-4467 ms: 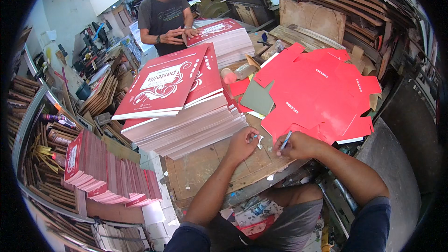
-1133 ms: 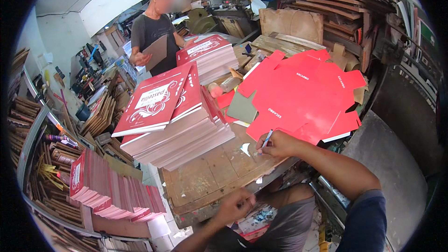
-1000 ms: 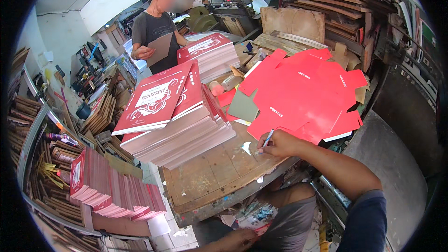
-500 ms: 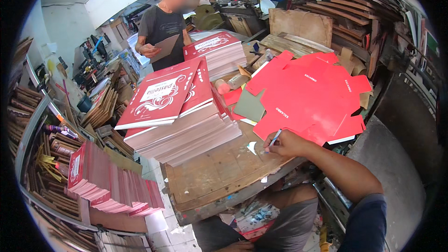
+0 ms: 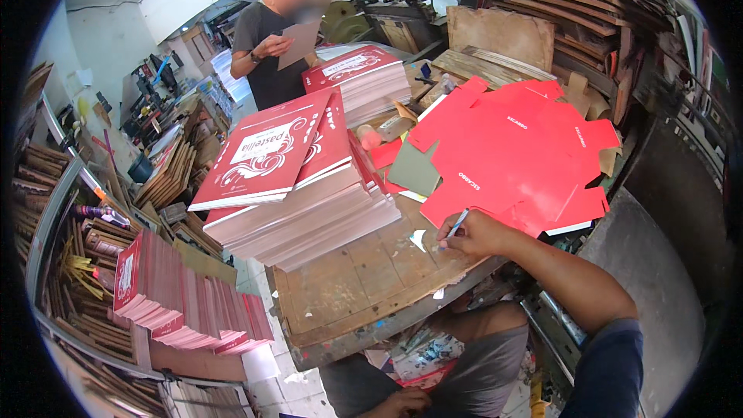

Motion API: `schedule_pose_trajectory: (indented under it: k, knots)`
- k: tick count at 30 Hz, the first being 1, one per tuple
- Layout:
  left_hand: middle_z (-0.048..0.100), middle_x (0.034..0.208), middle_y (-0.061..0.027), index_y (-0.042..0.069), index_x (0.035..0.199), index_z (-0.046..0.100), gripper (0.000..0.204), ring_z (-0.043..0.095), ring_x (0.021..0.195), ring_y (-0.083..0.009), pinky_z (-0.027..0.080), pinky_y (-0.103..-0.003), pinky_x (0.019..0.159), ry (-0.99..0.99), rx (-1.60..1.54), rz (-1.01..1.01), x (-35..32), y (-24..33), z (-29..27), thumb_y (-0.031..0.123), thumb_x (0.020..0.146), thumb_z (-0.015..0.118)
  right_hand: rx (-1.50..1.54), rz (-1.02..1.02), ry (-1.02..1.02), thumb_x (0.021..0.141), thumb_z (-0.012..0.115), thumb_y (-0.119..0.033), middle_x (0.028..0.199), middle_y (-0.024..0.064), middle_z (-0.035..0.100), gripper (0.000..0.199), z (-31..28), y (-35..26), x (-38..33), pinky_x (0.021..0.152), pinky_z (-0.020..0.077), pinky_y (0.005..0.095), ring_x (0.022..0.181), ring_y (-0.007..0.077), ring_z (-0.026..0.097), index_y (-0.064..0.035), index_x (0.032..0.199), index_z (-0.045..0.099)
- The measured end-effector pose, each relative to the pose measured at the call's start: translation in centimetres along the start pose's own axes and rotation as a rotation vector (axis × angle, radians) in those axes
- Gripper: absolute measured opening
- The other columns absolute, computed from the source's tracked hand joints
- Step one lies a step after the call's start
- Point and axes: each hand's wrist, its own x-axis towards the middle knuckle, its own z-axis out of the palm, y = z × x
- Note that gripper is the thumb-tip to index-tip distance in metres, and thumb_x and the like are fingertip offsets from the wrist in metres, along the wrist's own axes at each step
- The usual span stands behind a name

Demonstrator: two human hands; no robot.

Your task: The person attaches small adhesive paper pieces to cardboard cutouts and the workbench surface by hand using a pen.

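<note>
Fingers of the right hand (image 5: 481,234) pinch a thin pen-like tool (image 5: 457,225) at the near edge of the flat red die-cut sheets (image 5: 515,151), likely light, floppy card best lifted by that edge; left hand (image 5: 402,402), well below them, looks loosely curled, holding nothing

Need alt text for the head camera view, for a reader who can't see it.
The person's right hand rests on a worn wooden table, holding a pen-like tool beside a stack of red die-cut box blanks. Their left hand is low at the lap. Tall piles of red-and-white printed sheets stand left; another person stands behind.
</note>
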Motion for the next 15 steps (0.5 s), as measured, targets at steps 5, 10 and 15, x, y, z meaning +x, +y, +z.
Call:
schedule_pose_trajectory:
  k: [5,10,15]
  knots:
    - [0.057,0.081,-0.0102,0.006,0.072,0.051,0.019,0.056,0.077,-0.0300,0.044,-0.041,0.070,0.016,-0.056,-0.183,-0.6,1.4,-0.4,0.018,0.080,0.064,-0.012,0.002,-0.002,0.081,0.071,-0.011,0.085,0.0082,0.068,0.018,0.0,-0.1,-0.1,0.073,0.0515,0.0320,0.079,0.0164,0.065,-0.0037,0.096,0.067]
    - [0.060,0.084,-0.0096,0.006,0.078,0.055,0.016,0.058,0.081,-0.0248,0.045,-0.038,0.071,-0.191,-0.031,-0.609,-5.3,0.9,-2.1,0.019,0.081,0.064,0.003,0.012,-0.021,0.081,0.071,-0.012,0.087,0.0077,0.068,0.018,0.0,-0.4,-0.1,0.074,0.0511,0.0319,0.080,0.0158,0.064,-0.0041,0.097,0.066]
    - [0.062,0.091,-0.0102,0.004,0.090,0.062,0.019,0.058,0.086,-0.0214,0.047,-0.037,0.073,-0.264,-0.034,-0.821,-5.0,4.1,-3.8,0.022,0.085,0.065,0.023,0.045,-0.013,0.081,0.072,-0.011,0.086,0.0075,0.068,0.018,0.0,-0.3,-0.1,0.075,0.0516,0.0319,0.081,0.0158,0.065,-0.0038,0.097,0.066]
